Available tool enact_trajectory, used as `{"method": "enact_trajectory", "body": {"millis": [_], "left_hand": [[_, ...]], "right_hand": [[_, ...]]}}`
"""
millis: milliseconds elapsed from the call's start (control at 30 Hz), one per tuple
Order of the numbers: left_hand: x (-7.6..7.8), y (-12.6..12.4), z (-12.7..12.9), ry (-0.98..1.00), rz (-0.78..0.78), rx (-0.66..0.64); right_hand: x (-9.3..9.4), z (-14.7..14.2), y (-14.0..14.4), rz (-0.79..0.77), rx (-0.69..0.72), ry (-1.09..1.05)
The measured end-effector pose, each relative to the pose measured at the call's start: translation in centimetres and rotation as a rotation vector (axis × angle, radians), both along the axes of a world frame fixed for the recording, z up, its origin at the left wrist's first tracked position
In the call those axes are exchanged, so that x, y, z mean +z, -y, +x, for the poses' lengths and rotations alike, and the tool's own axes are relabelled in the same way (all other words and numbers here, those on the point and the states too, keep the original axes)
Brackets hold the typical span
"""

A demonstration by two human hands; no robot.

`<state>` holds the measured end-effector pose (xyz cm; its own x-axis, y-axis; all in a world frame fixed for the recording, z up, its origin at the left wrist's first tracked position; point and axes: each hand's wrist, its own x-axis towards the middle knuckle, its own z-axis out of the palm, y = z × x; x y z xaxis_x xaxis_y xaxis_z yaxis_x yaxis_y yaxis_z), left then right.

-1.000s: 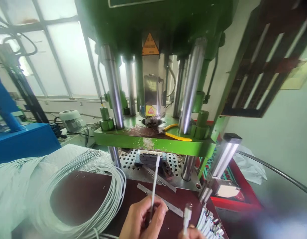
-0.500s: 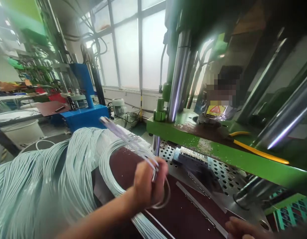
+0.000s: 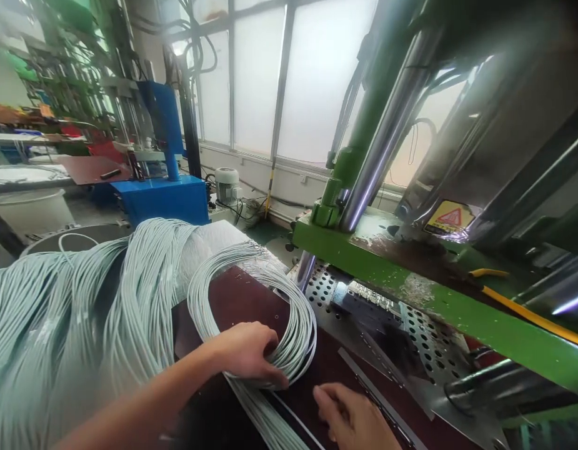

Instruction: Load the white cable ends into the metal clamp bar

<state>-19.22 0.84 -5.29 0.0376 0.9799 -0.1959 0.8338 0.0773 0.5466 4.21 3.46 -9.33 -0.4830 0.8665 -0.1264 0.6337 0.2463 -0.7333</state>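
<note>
Pale grey cable wound into a loose coil (image 3: 270,306) lies on the dark maroon worktop (image 3: 232,300), and I have my left hand (image 3: 246,351) laid over its near edge, the fingers (image 3: 270,375) curled down around the strands and gripping a bunch of them at the bottom of the loop. My right hand (image 3: 357,417) rests on the worktop just right of those fingers, palm down with the fingers loosely bent and holding nothing that I can see; the fingertips point toward the coil and stop a little short of it. Past the right fingertips a thin flat metal strip (image 3: 363,378) runs diagonally across the worktop. Beyond the coil, farther from both hands, sits the perforated steel plate (image 3: 420,337) under the green press bed (image 3: 410,281), with a shiny steel column (image 3: 382,150) rising from it. Left of my left forearm a big heap of the same grey cable (image 3: 82,312) spreads out.
</note>
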Motion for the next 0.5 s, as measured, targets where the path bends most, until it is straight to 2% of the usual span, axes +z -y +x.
{"method": "enact_trajectory", "body": {"millis": [100,233,333,500], "left_hand": [[-0.2,1.0,0.3,0.001,-0.012,-0.032],[-0.6,1.2,-0.6,0.130,-0.005,0.020],[-0.7,1.3,-1.7,0.276,-0.044,0.069],[-1.2,0.9,-2.3,0.518,-0.044,0.123]], "right_hand": [[0.7,-3.3,-2.2,-0.070,0.063,0.046],[1.6,-6.4,-4.0,0.080,0.038,0.057],[1.8,-7.3,-4.4,0.141,0.037,0.003],[1.8,-7.3,-4.5,0.100,0.018,-0.078]]}}
